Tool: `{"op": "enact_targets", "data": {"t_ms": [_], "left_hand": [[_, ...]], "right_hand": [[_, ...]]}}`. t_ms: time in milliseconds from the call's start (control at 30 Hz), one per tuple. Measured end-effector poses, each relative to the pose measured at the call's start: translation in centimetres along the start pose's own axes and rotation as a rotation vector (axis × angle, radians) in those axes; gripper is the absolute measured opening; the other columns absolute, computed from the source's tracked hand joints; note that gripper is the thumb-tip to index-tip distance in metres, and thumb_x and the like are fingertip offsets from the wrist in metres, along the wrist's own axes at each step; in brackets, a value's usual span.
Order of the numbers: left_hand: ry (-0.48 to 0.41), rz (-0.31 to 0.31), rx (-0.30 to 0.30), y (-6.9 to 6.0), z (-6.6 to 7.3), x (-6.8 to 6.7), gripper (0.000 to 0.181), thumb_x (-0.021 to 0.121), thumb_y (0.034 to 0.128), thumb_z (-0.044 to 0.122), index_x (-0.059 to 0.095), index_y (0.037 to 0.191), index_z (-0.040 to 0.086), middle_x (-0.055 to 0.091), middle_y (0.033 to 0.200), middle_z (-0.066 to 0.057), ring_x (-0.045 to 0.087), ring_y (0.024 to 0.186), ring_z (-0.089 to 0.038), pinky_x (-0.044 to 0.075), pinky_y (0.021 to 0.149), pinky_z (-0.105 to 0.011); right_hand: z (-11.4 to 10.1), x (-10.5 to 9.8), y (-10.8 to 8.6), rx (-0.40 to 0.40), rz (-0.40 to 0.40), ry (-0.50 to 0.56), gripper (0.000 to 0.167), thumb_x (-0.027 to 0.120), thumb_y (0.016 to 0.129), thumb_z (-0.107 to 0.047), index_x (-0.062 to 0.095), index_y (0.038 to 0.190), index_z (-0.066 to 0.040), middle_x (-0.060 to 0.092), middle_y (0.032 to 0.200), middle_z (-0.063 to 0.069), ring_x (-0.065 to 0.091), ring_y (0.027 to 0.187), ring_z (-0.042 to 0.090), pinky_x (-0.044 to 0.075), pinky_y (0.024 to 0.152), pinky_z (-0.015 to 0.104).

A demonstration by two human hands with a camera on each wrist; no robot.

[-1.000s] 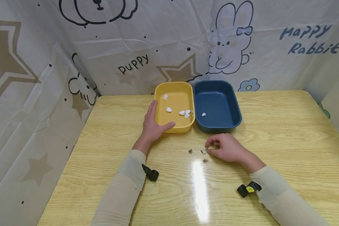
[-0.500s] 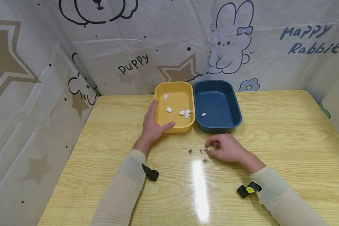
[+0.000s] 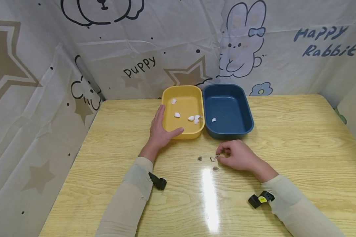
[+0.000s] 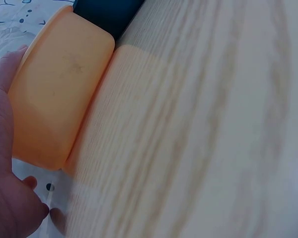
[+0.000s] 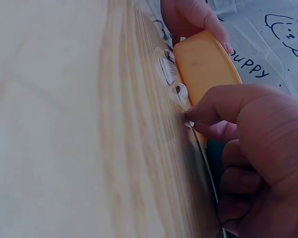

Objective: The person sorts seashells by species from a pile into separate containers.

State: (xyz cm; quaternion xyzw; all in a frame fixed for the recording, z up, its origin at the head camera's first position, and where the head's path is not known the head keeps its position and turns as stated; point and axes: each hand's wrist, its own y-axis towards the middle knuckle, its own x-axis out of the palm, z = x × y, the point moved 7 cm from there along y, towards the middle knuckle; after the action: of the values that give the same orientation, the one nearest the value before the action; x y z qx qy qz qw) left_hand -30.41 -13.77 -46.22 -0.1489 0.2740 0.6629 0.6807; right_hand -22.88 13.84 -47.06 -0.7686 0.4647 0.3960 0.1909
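Observation:
My left hand [image 3: 161, 128] rests at the near left corner of the yellow bin [image 3: 184, 135], its fingers straight along the side and its thumb across the front rim. In the left wrist view, the thumb [image 4: 5, 72] lies by the bin's edge. My right hand [image 3: 238, 154] is low over the table, in front of the blue bin [image 3: 229, 136]. Its thumb and index finger pinch a small seashell [image 5: 189, 124], mostly hidden by the fingertips. Beside those fingers lie a pale seashell [image 3: 212, 159], a darker seashell [image 3: 199, 158] and a brownish seashell [image 3: 215, 169].
Several white seashells [image 3: 177, 115] are scattered in the yellow bin. One small white seashell [image 3: 214, 120] sits in the blue bin. Both bins stand side by side at the back of the wooden table [image 3: 121, 131], against a printed cloth [image 3: 112, 65].
The right hand's fingers stay almost in place, with the small shell at their tips shifting only slightly. The left hand and both bins have not moved.

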Motion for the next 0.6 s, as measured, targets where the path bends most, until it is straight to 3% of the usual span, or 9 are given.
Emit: {"op": "enact_targets", "data": {"t_ms": [267,600], "left_hand": [[0.003,0.008,-0.007,-0.06,0.32,0.03,0.114,0.083,0.0755,0.052,0.014,0.162,0.023,0.008,0.165,0.014,0.010,0.149,-0.023,0.009,0.114,-0.058],[0.000,0.004,-0.007,-0.12,0.21,0.02,0.114,0.083,0.0762,0.052,0.013,0.162,0.025,0.007,0.165,0.014,0.009,0.149,-0.021,0.010,0.115,-0.055]], "right_hand": [[-0.20,-0.22,-0.03,-0.053,0.037,-0.014,0.007,0.080,0.079,-0.019,0.075,0.083,-0.020,0.047,0.057,-0.016,0.044,0.055,0.005,0.041,0.060,0.029],[-0.38,-0.06,-0.20,-0.065,0.046,-0.017,0.007,0.080,0.078,-0.019,0.075,0.082,-0.021,0.047,0.056,-0.018,0.044,0.053,0.003,0.042,0.058,0.028]]}}
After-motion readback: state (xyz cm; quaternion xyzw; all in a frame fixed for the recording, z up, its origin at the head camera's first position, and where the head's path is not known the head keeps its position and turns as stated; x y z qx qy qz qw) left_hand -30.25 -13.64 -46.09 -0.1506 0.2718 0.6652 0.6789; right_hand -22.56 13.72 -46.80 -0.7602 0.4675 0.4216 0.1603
